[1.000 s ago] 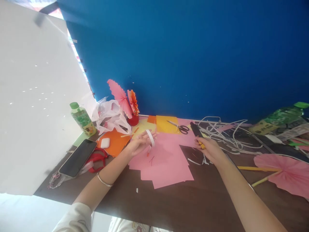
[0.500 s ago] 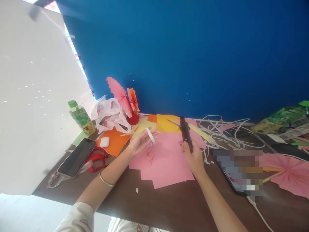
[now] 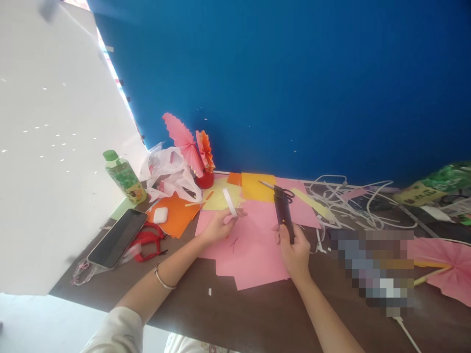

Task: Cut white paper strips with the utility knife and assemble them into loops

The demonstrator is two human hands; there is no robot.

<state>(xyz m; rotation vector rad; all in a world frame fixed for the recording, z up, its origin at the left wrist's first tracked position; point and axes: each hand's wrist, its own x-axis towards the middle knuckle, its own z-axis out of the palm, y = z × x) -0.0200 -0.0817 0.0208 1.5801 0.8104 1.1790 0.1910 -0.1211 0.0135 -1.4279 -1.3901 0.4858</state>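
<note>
In my left hand (image 3: 217, 228) is a narrow white strip (image 3: 230, 202), standing up at a slant between the curled fingers and thumb. Whether it is flat or the edge of a roll I cannot tell. My right hand (image 3: 294, 250) is wrapped around the lower end of a long black tool (image 3: 283, 211) with a small orange mark; its kind is unclear. Both hands are above overlapping pink paper sheets (image 3: 253, 260). Behind the black tool, scissors (image 3: 288, 194) with dark handles lie on yellow paper (image 3: 257, 186).
At left are a green-capped bottle (image 3: 125, 179), a phone (image 3: 117, 240), a white case (image 3: 160, 214) on orange paper (image 3: 180, 223), and a plastic bag (image 3: 169, 169). Folded paper fans (image 3: 186, 144) stand behind. Tangled white cables (image 3: 371, 196) and a pink fan (image 3: 449, 269) occupy the right.
My left fingers have curled in around the white strip, which now stands more upright. The black tool has dropped slightly in my right hand's grip, and more of the scissors shows behind it.
</note>
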